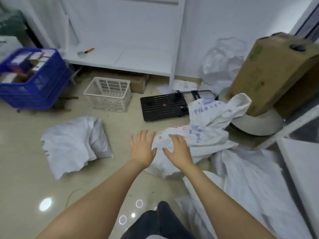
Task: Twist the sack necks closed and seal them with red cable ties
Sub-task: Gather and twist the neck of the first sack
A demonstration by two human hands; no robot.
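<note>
Both hands are spread flat and grip nothing. The right hand (179,150) lies over the near, bulging end of the printed sack (205,128); whether the palm presses the weave or only hovers cannot be told. The left hand (142,149) is just beside it at the sack's left edge. The sack lies on the floor in front of the black platform trolley (164,107), on the person's side of it. Its long axis slants from the filled end under the hands away and rightward to the loose open mouth (240,102), which flops just to the right of the trolley. The neck to be twisted therefore lies beyond and to the right of both hands, and the right hand is plainly the nearer. A likely next move is for the right hand to travel along the axis and gather the slack cloth below the mouth while the left steadies the body. No red cable tie is in sight. A plain white sack (74,144) lies well to the trolley's left and nearer the person.
</note>
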